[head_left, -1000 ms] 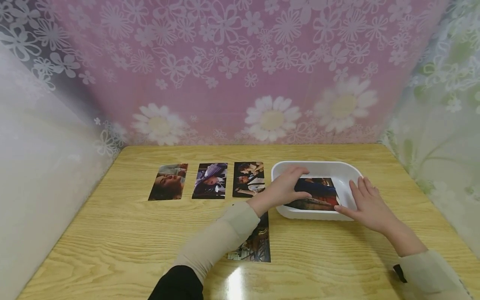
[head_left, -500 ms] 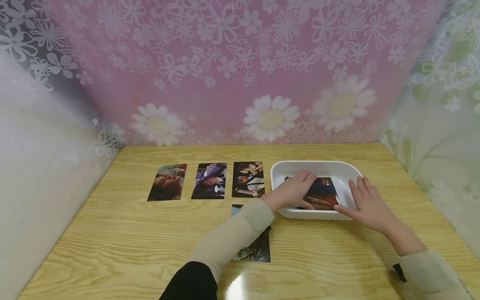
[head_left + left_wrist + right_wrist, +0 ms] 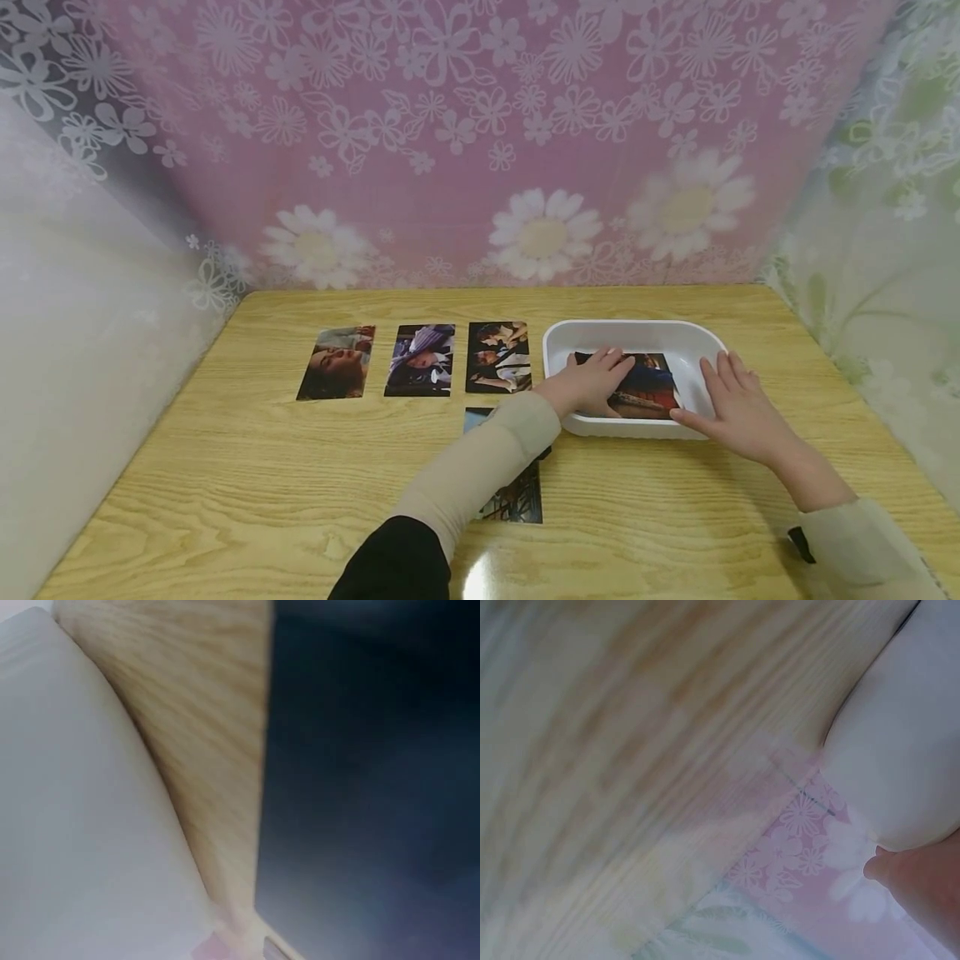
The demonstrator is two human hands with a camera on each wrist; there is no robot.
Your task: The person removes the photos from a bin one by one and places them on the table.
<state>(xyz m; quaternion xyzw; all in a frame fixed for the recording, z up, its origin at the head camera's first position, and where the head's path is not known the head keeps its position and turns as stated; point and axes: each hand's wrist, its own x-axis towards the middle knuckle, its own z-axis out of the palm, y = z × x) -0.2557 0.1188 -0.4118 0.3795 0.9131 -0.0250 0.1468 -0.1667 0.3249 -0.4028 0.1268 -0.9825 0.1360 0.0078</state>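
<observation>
A white plastic tray [image 3: 637, 333] stands at the right side of the table with a small stack of photo cards [image 3: 649, 385] lying in it. My left hand [image 3: 587, 387] reaches over the tray's left side, its fingers extended onto the left part of the top card and covering some of it. At the right end of the tray, my right hand [image 3: 738, 410] rests with spread fingers on the rim, the thumb at the front edge. Below my left forearm lies another photo card [image 3: 521, 496], partly hidden by the sleeve.
Three photo cards lie in a row left of the tray: a face card [image 3: 337, 363], a purple hat card [image 3: 422, 362] and a card with figures [image 3: 498, 358]. They rest on a wooden table [image 3: 247, 483]. A pink floral cloth [image 3: 420, 217] rises behind it.
My left hand has moved slightly right and down into the tray, its fingers settling on the photo cards. The right hand has stayed at the rim.
</observation>
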